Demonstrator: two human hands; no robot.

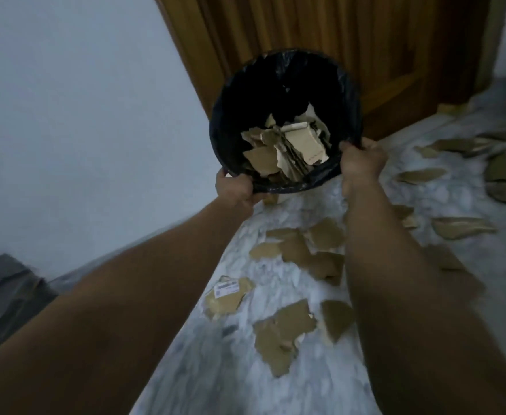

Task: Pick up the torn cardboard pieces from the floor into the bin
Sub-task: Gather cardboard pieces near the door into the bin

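Left grip and right grip both clutch the near rim of the bin as it tips our way, part-filled, while loose pieces lie nearer on the floor between the arms, with more off right.

A white sticker sits on one torn cardboard piece on the floor. Its print is too blurred to read.
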